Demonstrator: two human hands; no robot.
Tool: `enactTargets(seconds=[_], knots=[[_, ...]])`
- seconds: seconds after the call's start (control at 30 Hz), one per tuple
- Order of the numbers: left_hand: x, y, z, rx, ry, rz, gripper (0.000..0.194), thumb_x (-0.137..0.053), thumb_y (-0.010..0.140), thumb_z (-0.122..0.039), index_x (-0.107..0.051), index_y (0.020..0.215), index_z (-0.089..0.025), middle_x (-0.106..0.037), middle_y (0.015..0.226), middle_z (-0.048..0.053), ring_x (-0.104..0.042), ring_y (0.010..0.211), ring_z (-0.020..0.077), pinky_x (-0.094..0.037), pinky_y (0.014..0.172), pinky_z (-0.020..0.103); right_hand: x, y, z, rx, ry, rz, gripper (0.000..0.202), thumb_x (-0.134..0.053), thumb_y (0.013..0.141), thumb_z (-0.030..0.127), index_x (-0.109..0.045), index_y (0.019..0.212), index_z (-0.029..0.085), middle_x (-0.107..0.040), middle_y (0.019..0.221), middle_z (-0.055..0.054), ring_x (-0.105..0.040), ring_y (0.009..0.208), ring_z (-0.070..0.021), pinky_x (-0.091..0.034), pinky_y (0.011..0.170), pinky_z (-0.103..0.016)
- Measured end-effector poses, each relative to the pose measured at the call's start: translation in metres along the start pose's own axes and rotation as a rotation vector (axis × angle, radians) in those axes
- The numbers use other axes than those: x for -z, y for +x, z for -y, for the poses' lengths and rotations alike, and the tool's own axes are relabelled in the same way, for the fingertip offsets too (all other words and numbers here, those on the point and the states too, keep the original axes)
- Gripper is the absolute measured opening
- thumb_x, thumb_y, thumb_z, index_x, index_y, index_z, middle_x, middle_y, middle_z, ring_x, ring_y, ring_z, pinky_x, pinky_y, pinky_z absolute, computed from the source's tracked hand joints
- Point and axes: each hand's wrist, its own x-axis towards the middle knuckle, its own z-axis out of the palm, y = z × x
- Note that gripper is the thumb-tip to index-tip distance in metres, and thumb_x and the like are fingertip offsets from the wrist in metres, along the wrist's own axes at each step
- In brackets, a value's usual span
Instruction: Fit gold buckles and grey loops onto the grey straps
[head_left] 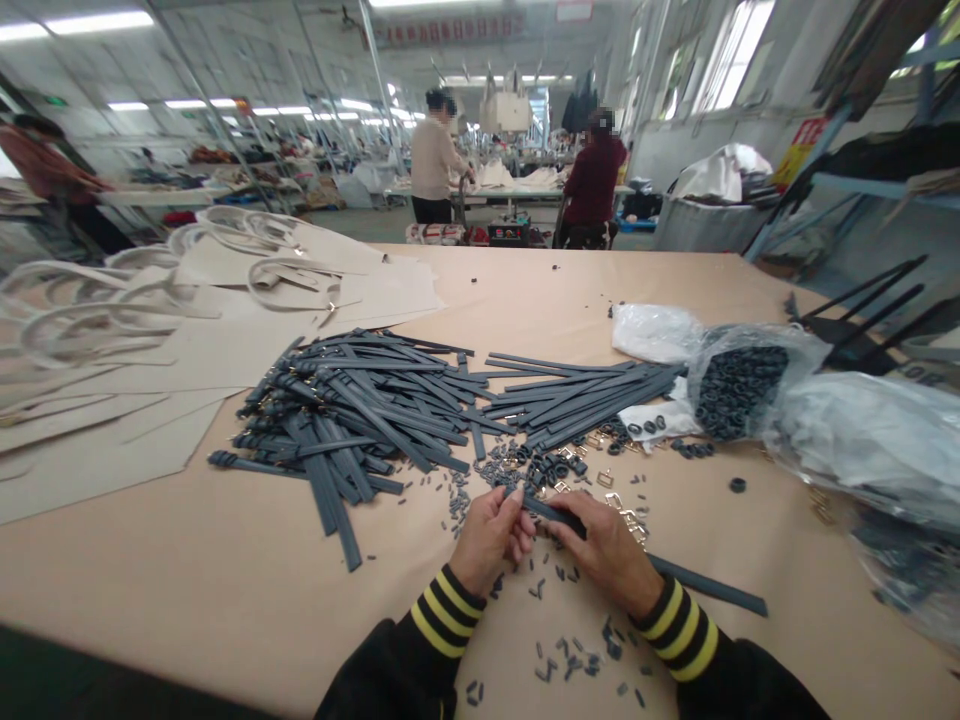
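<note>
Between my two hands lies a dark grey strap [709, 582], which runs under my right hand and out to the right. My left hand [491, 535] pinches the strap's left end, thumb and finger pressed together. My right hand [604, 545] has its thumb and fingers around the strap a little further along. Just beyond my hands are black loops [555, 468], gold-coloured buckles [605, 479] and many small dark pieces [487, 470]. More small dark pieces [577, 660] are scattered between my forearms.
A big heap of finished-looking straps [360, 400] is at centre left, with plainer straps [592, 395] beside it. Beige panels with handles [187, 310] cover the left. Plastic bags, one holding black loops [739, 385], lie at right. Several people work beyond the table [525, 290].
</note>
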Motion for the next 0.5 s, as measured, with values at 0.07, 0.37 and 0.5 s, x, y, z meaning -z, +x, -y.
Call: enactTargets(seconds=[0.07,0.37,0.5], knots=[[0.0,-0.001,-0.001,-0.002,0.002,-0.017,0.033,-0.053,0.071,-0.045,-0.046,0.061,-0.014,-0.054,0.047,-0.002,-0.045,0.031,0.0047,-0.032,0.028,0.013,0.0,0.0,-0.001,-0.004,0.004,0.003,0.02,-0.054,0.076,0.019,-0.055,0.096,0.02,-0.061,0.089,-0.005,-0.057,0.082,-0.0185,-0.047,0.074,-0.032],[-0.002,0.001,0.0,-0.017,-0.037,-0.059,0.032,-0.054,0.069,-0.044,-0.045,0.063,-0.015,-0.055,0.05,-0.003,-0.044,0.032,0.0041,-0.033,0.028,0.012,0.007,0.002,0.001,-0.034,-0.02,-0.008,0.014,-0.055,0.075,0.016,-0.054,0.089,0.019,-0.06,0.082,-0.003,-0.056,0.076,-0.0174,-0.046,0.069,-0.029],[-0.004,0.0,-0.001,-0.016,-0.019,-0.087,0.03,-0.053,0.071,-0.043,-0.042,0.065,-0.015,-0.054,0.049,-0.003,-0.044,0.032,0.0043,-0.033,0.027,0.012,0.011,0.002,0.003,-0.062,-0.055,0.004,0.011,-0.055,0.076,0.018,-0.054,0.087,0.02,-0.06,0.079,-0.002,-0.056,0.074,-0.0171,-0.044,0.066,-0.028]])
